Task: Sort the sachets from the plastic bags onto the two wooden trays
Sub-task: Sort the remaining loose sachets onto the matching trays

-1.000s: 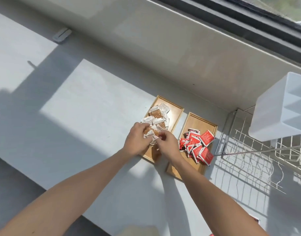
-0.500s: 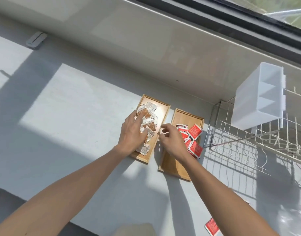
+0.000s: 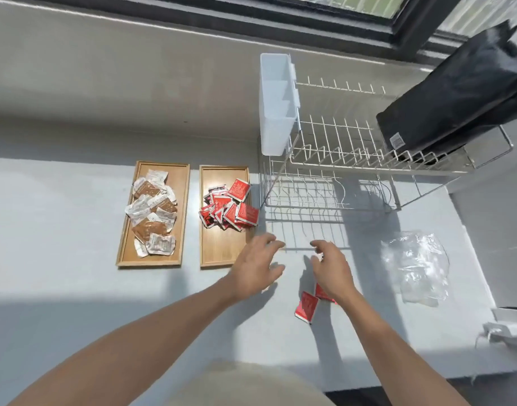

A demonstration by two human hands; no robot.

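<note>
Hands hover empty over the pale grey counter [image 3: 75, 288]: left hand [image 3: 252, 269] and right hand [image 3: 330, 269], fingers spread. Two loose red square sachets [image 3: 306, 306] lie beneath the right wrist; the crumpled clear plastic bag [image 3: 416, 266] sits further right. Left of the hands, one rectangular wooden tray [image 3: 182, 215] holds brown-and-white sachets [image 3: 151, 209], the other wooden tray [image 3: 219, 250] red sachets [image 3: 229, 209].

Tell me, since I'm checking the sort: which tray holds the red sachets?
The right wooden tray, nearest the wire rack, holds the red sachets; the left tray holds white and brown ones.
</note>
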